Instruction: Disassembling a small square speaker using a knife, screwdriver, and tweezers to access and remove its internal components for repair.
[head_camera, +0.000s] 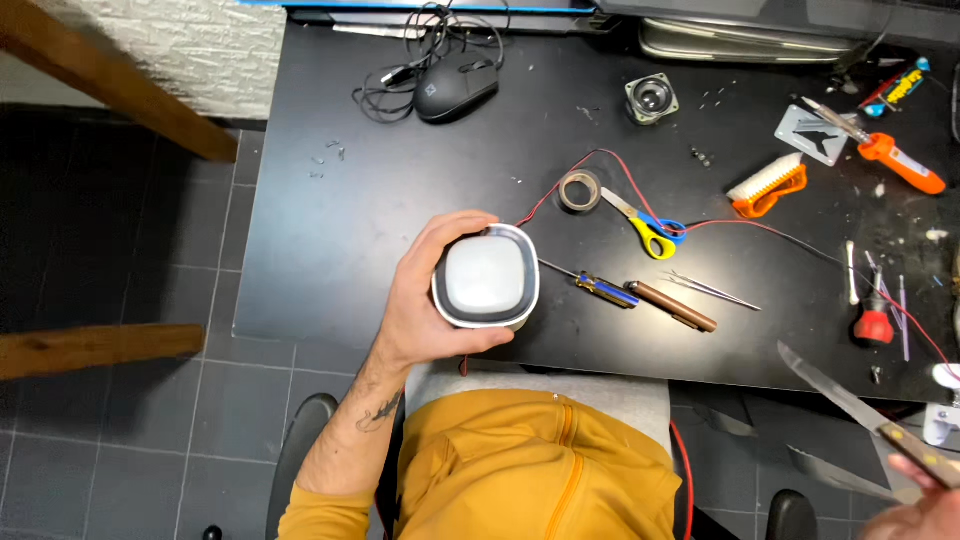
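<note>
A rounded-square white and grey plastic speaker housing with a dark rim is gripped by the left hand at the near edge of the black desk top, fingers wrapped round the far side and thumb along the near side, so the hand is clamped on the shell. A thin red wire is seen running from under the housing across the desk. The right hand is low at the right frame edge, well apart from the left, closed on the brown wooden handle of a long steel-bladed knife (only part of the hand is in view). The housing is judged light and stiff, a smooth moulded shell, likely somewhat slippery on the glossy top face; the straight sides are judged the best place for a hold, as now, with care for the trailing wire, which could be tugged or nicked. The knife is judged rigid and sharp, to be held by the handle only. Also on the desk: yellow-and-blue-handled scissors, a small roll of tape, a brown-handled tool, metal tweezers, a bare round speaker driver, a black computer mouse, an orange utility knife.
</note>
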